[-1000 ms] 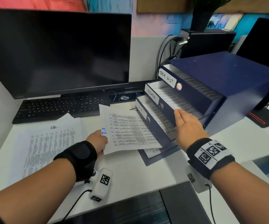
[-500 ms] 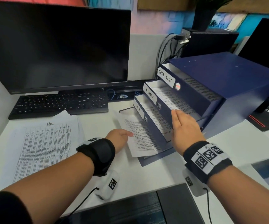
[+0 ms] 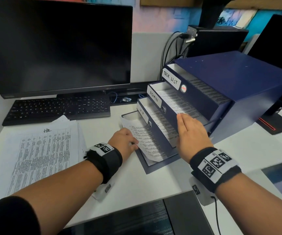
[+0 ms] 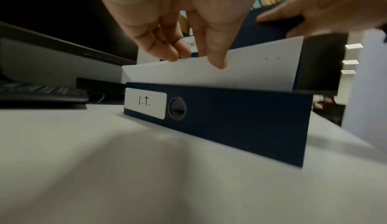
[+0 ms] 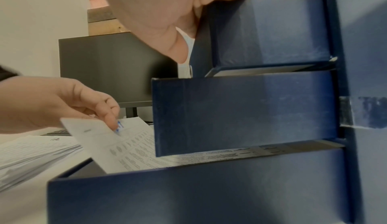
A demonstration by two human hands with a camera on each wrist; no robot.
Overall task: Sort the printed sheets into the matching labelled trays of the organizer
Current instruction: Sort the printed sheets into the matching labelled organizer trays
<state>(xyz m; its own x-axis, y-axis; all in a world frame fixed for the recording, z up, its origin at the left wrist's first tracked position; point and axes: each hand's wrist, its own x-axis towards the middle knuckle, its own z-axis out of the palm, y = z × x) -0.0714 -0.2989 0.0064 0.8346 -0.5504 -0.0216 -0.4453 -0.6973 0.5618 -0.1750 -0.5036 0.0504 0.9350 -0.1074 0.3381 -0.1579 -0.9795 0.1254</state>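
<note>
Left hand pinches the near edge of one printed sheet, thumb under, fingers on top; the sheet lies part-way inside the lowest tray of the navy organizer, curling up over that tray's front wall; left wrist view shows that tray's label reads "I.T."; a small blue mark sits at the sheet's corner beside the fingertips.

Right hand lies flat, fingers straight and together, gripping nothing; it rests over the pulled-out trays, fingertips at the paper in the "ADMIN" tray, palm above the "H R" tray; whether the palm presses that tray cannot be told.

Organizer stands on the white bench at right; four trays stepped out like stairs, "TASK LIST" tray on top, then ADMIN, then H R, then I.T. lowest; printed paper visible in all four.

A stack of printed sheets lies on the bench at left, top page hand-marked "HR"; well apart from the organizer.

Behind: dark monitor, black keyboard under it; cables run up behind the organizer; both wrists carry black bands with square coded tags.
</note>
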